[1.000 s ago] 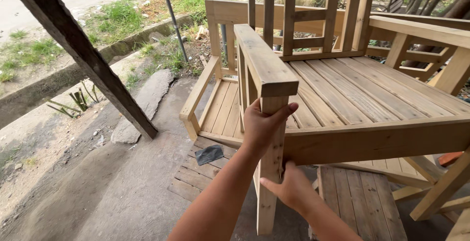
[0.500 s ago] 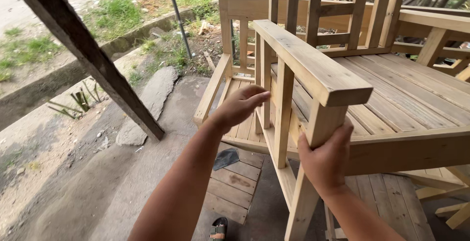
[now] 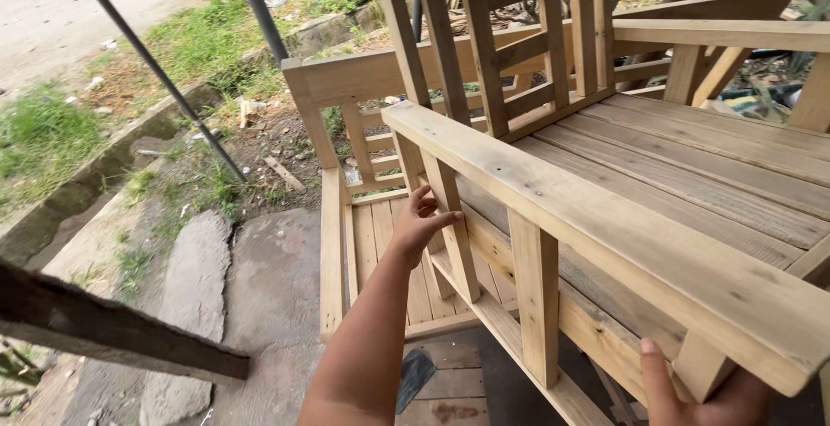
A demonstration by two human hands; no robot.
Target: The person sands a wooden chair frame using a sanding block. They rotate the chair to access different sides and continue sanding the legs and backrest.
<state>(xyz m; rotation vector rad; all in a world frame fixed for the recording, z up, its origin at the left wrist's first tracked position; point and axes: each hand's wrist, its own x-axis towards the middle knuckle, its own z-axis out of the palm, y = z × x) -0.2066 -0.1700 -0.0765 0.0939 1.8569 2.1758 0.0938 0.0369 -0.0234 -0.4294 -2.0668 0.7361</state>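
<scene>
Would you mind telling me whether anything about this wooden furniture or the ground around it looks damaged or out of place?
Nothing looks broken on the wooden chair that the left hand and right hand grip. One oddity: a dark flat object lies loose on the boards beneath it; what it is cannot be told.

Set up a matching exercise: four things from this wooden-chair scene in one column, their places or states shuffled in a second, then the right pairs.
1. left hand
2. right hand
3. dark metal pole
4. flat stone

a. leaning slantwise over the grass
b. gripping an upright slat of the chair's side
c. lying on the ground at the left
d. under the near end of the armrest

Pairs: 1-b, 2-d, 3-a, 4-c
</scene>
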